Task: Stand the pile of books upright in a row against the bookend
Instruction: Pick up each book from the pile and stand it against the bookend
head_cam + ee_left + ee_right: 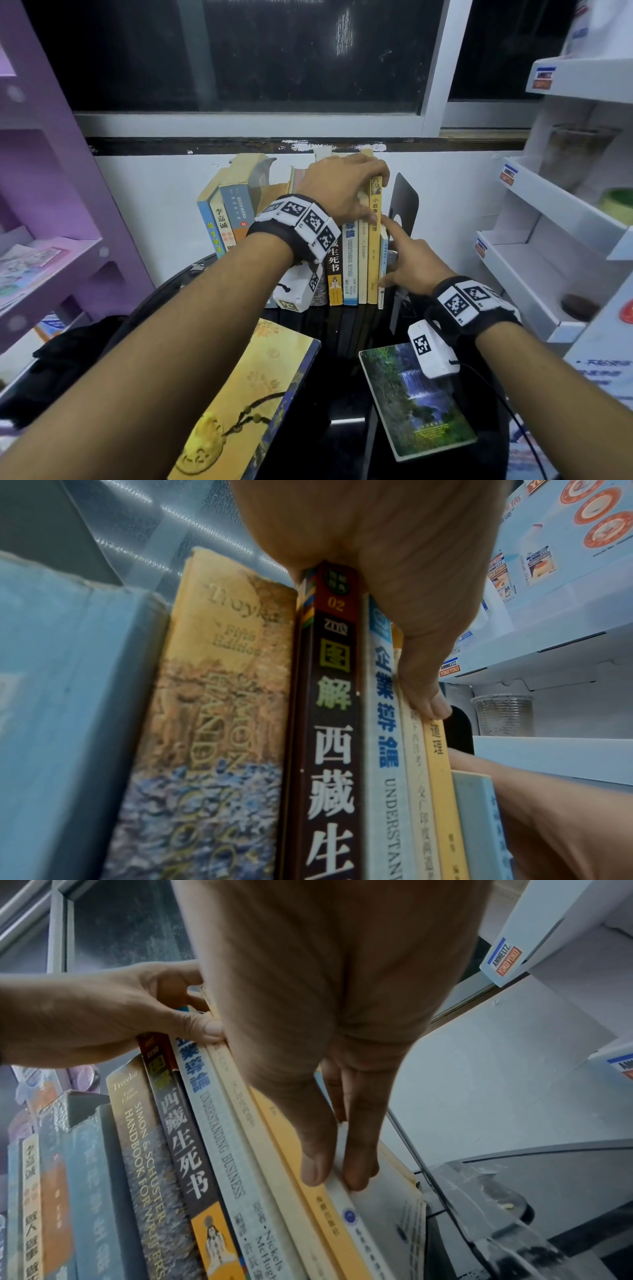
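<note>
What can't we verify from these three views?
- Black metal bookend: whether the thin pale-blue book touches it; the right hand covers the gap in the head view.
- Left hand: hides the book tops.
- Leftmost blue spine: title blurred, left wrist view.
- Yellow book lying flat: cut off by the bottom edge.

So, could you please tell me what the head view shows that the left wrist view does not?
Only the head view shows two books lying flat: a yellow book and a green book. Only the left wrist view shows a plastic cup on a shelf. Both show the left hand gripping the standing books and the black bookend.
</note>
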